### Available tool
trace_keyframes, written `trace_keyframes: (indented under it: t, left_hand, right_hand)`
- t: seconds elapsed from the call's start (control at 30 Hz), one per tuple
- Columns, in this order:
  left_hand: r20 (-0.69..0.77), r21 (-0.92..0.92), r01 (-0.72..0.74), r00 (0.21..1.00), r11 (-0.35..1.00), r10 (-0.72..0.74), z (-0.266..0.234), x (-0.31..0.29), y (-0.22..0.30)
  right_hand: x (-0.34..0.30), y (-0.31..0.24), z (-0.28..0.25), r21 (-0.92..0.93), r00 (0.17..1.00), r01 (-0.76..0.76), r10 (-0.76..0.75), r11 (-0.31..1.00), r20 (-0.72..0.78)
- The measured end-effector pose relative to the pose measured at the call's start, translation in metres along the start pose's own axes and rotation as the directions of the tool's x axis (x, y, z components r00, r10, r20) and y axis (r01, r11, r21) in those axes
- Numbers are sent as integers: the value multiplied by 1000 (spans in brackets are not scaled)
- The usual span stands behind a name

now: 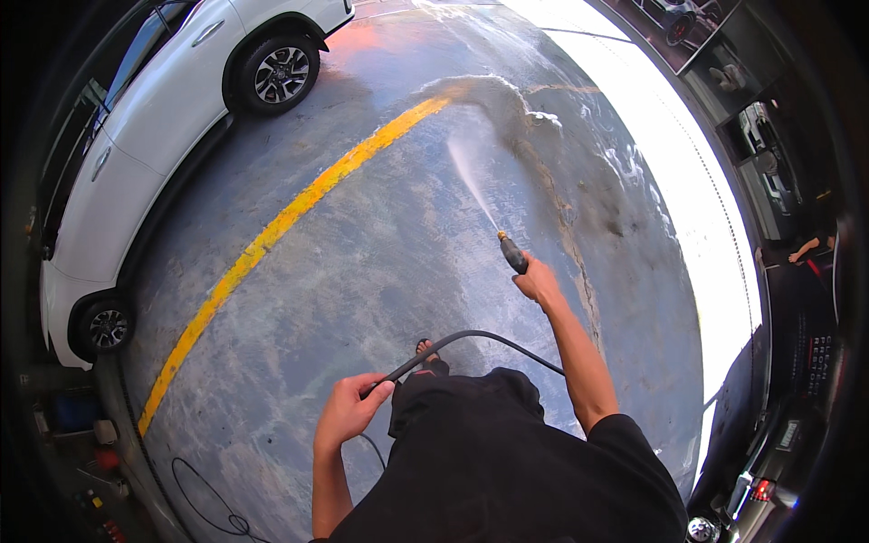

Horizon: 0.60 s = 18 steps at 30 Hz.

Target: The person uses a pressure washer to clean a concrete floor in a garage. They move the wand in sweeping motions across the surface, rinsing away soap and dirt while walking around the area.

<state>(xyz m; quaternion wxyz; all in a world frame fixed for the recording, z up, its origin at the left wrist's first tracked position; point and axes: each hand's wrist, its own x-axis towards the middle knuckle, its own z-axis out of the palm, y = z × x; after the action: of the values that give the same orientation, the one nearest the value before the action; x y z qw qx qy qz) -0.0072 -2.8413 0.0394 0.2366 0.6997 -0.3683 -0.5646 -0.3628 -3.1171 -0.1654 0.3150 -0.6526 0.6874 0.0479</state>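
My right hand (539, 280) is closed round a black spray gun (512, 255) with a brass tip, held out ahead of me. From its tip a white water jet (472, 178) fans forward onto the wet grey concrete floor (362, 244). My left hand (351, 409) grips a black hose (444, 340) beside my waist. The hose arches across in front of my body and passes behind my right forearm. A thin line of foam (543, 118) lies on the floor beyond the jet.
A white car (163, 127) stands along the left. A yellow painted line (299, 208) curves across the floor. Loose thin hose (204, 489) lies at the lower left, near small items by the wall. Bright sunlit ground (688, 181) runs along the right, with another vehicle (760, 493) at lower right.
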Motion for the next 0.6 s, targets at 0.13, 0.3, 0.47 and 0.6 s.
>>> trace_keyframes:
  t: [0.13,0.3,0.47,0.6]
  left_hand:
    - [-24,4,-19,1000,1000,20,-38,18,-3]
    - [-82,-50,12,997,999,-16,-65,20,-11]
    - [-124,-54,65,990,996,-71,-78,18,-24]
    - [-100,-73,-31,995,997,23,-73,19,-31]
  right_hand:
    - [12,-75,24,-63,995,87,-84,994,53]
    - [49,-140,27,-3,992,124,-124,992,6]
    - [83,-160,11,60,992,93,-88,994,-94]
    - [84,-147,-12,61,988,70,-61,996,-139]
